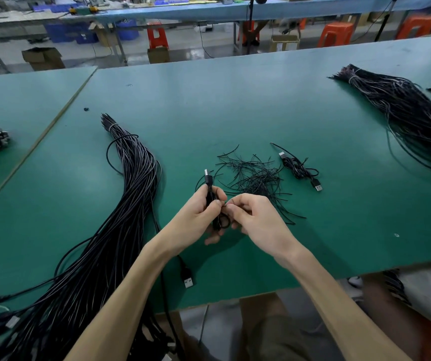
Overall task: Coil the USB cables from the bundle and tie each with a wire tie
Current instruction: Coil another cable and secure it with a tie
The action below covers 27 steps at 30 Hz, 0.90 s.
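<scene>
Open green worktop [235, 100] runs to 12 o'clock, and its near edge crosses under the forearms at 6. The left hand [204, 212] grips a coiled USB cable [210, 194] upright. At its 3, the right hand [256, 217], fingers curled, pinches a thin strand [225, 204] against the coil. Wire ties [256, 175] lie at 1, the bundle [131, 204] at 9.

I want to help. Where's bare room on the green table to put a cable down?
Bare table: beyond the wire ties, between the left bundle and right bundle; the near edge, right of the right hand. Crowded: around the ties and tied cable.
</scene>
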{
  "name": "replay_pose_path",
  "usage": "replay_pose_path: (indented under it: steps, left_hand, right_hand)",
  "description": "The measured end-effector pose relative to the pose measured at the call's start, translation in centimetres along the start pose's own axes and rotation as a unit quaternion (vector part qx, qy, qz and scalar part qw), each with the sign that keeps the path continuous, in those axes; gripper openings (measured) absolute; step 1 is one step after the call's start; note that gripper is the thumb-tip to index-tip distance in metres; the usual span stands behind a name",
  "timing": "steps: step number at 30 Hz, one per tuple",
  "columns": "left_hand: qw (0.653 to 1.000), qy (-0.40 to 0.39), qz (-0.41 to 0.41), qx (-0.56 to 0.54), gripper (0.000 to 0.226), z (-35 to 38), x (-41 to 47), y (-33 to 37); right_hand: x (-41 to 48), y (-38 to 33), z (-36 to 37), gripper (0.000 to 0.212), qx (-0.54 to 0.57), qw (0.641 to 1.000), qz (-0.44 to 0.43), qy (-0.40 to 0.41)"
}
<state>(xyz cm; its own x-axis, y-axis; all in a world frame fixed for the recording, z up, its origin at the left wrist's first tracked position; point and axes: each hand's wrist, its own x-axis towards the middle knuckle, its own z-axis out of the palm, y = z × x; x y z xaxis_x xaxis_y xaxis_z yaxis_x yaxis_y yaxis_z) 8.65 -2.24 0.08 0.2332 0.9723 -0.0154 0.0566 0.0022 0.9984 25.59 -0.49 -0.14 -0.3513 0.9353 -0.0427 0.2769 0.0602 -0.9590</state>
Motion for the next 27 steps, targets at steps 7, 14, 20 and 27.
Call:
replay_pose_path:
  steps: [7,14,20,27]
  left_hand:
    - [1.0,0.006,-0.01,-0.018,0.009,-0.3,0.1,-0.2]
    - [0.998,0.035,-0.005,-0.054,0.013,-0.4,0.2,-0.3]
    - [0.997,0.03,0.002,-0.069,0.015,-0.6,0.1,-0.2]
    - [0.999,0.016,0.006,-0.035,0.018,-0.5,0.1,0.0]
  right_hand:
    - [-0.1,-0.5,-0.6,0.018,0.026,1.0,-0.014,-0.007]
    - [-0.4,-1.4,-0.3,0.018,-0.019,0.997,-0.073,0.021]
    - [-0.3,-2.4,-0.3,0.008,-0.105,0.99,-0.086,0.035]
    - [0.6,-3.8,-1.1,0.011,-0.173,0.984,-0.029,-0.043]
